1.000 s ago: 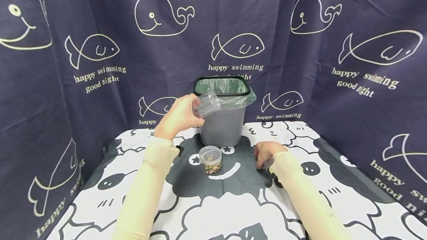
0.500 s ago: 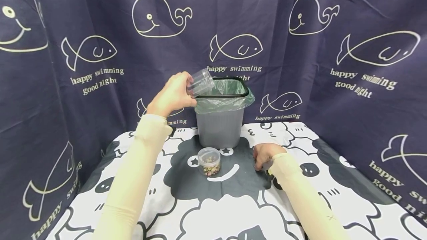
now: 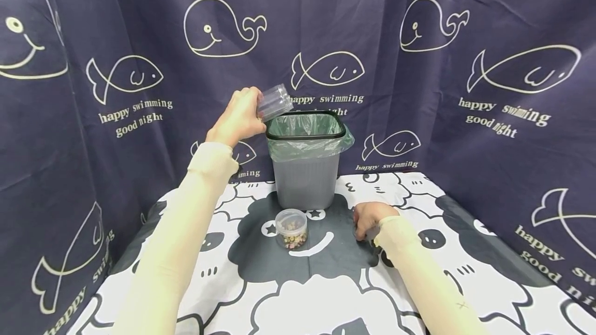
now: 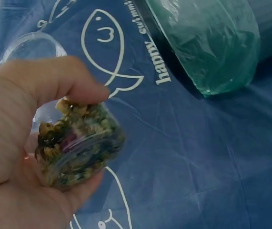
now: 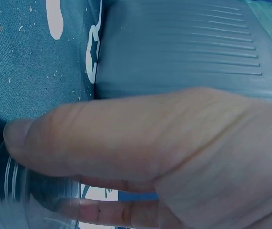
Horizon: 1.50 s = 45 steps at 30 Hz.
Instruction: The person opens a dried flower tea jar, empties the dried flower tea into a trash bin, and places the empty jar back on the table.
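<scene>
My left hand (image 3: 238,116) grips a clear plastic jar (image 3: 276,102), tilted with its far end toward the bin, just above the bin's left rim. In the left wrist view dried flowers (image 4: 85,138) show at the end of the jar nearest my palm. A grey bin (image 3: 304,182) with a green plastic liner (image 3: 309,127) stands behind the table's middle. Low at the table, to the right of the bin, my right hand (image 3: 371,216) holds a clear round plastic container (image 5: 19,191) between thumb and fingers; much of it is hidden.
In front of the bin, between the hands, stands another clear jar (image 3: 292,229) with small mixed dried pieces in its lower part. A sheep-patterned cloth (image 3: 316,299) covers the table. Dark blue curtains (image 3: 396,92) close off the back and sides.
My left hand has risen with the jar and shifted left, from in front of the bin to above its left rim. The right hand stays in place.
</scene>
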### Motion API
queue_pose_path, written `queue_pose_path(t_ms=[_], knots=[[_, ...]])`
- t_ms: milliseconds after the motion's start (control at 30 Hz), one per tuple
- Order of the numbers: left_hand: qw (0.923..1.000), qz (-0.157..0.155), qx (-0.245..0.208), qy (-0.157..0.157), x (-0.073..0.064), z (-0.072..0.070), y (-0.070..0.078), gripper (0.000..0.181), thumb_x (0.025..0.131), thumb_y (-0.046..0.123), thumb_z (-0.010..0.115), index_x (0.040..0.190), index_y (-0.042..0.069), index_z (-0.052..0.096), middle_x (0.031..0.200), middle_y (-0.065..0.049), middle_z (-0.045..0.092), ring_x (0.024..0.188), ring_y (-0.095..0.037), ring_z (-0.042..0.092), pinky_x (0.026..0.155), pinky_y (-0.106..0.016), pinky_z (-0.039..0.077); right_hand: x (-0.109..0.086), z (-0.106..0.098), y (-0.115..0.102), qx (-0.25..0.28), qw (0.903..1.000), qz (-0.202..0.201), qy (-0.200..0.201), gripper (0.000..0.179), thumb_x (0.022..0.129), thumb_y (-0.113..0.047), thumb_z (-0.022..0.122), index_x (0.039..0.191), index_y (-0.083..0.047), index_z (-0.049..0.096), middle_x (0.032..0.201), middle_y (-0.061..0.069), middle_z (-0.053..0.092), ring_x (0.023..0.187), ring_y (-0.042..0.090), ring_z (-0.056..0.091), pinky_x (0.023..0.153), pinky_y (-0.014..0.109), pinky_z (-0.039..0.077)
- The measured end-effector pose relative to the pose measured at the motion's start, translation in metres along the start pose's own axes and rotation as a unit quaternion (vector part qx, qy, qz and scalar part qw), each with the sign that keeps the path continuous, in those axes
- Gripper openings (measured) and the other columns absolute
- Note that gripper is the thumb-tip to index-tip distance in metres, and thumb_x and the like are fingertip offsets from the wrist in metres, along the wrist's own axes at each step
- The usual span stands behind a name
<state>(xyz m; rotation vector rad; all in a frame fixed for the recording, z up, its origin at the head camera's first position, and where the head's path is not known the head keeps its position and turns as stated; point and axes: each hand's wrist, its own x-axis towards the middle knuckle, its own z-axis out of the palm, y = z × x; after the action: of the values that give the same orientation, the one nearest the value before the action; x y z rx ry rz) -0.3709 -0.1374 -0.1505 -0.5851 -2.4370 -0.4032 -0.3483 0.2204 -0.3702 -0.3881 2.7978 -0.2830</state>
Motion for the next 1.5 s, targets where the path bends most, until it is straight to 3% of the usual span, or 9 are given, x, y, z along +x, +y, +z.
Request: queue_pose_path(t_ms=[167,300,600,867,1300,1500], knots=[[0.9994,0.011,0.006,0.033,0.010,0.004,-0.004,0.051,0.070,0.003,0.073,0.118,-0.002,0.057,0.110,-0.020,0.060,0.103,-0.041,0.051,0.098,-0.048,0.039,0.001,-0.001,-0.001,-0.005,1.0000,-0.002,0.004,0.023,0.065,-0.018,0.086,0.082,-0.015,0.071,0.080,-0.001,0.065,0.077,0.022,0.058,0.068,0.038,0.051],[0.9985,0.013,0.011,0.052,0.015,0.009,-0.009,0.048,0.070,0.000,0.071,0.116,-0.002,0.058,0.110,-0.020,0.062,0.102,-0.041,0.052,0.098,-0.048,0.039,0.003,-0.002,-0.002,-0.004,1.0000,-0.004,0.004,0.023,0.066,-0.019,0.087,0.082,-0.016,0.071,0.081,-0.002,0.065,0.079,0.022,0.058,0.069,0.038,0.051],[0.9975,0.029,0.037,0.053,0.018,0.026,-0.020,0.047,0.072,-0.003,0.071,0.118,-0.001,0.061,0.114,-0.021,0.064,0.103,-0.044,0.054,0.096,-0.054,0.044,0.004,-0.001,-0.003,0.000,1.0000,0.000,-0.007,0.021,0.066,-0.018,0.085,0.081,-0.015,0.071,0.079,-0.002,0.065,0.077,0.021,0.058,0.068,0.036,0.051],[0.9911,0.073,0.080,0.077,0.015,0.037,-0.032,0.052,0.065,-0.006,0.076,0.115,-0.001,0.062,0.110,-0.022,0.065,0.099,-0.046,0.055,0.091,-0.056,0.046,0.003,0.008,-0.007,-0.001,1.0000,-0.005,-0.002,0.019,0.065,-0.017,0.086,0.077,-0.015,0.071,0.075,-0.003,0.065,0.073,0.020,0.058,0.065,0.035,0.051],[0.9876,0.109,0.082,0.078,0.024,0.046,-0.037,0.051,0.069,-0.010,0.073,0.118,0.001,0.064,0.109,-0.022,0.066,0.101,-0.046,0.055,0.092,-0.056,0.045,-0.001,0.004,-0.004,0.006,0.9999,0.009,0.002,0.023,0.066,-0.015,0.085,0.084,-0.012,0.071,0.080,0.000,0.067,0.078,0.023,0.060,0.069,0.039,0.054],[0.9887,0.106,0.086,0.061,0.025,0.051,-0.041,0.053,0.069,-0.010,0.074,0.119,0.003,0.063,0.110,-0.021,0.065,0.102,-0.045,0.054,0.094,-0.055,0.044,0.001,0.004,-0.002,0.011,0.9999,0.005,-0.001,0.022,0.066,-0.014,0.086,0.082,-0.012,0.071,0.079,-0.001,0.067,0.077,0.022,0.060,0.069,0.038,0.053]])
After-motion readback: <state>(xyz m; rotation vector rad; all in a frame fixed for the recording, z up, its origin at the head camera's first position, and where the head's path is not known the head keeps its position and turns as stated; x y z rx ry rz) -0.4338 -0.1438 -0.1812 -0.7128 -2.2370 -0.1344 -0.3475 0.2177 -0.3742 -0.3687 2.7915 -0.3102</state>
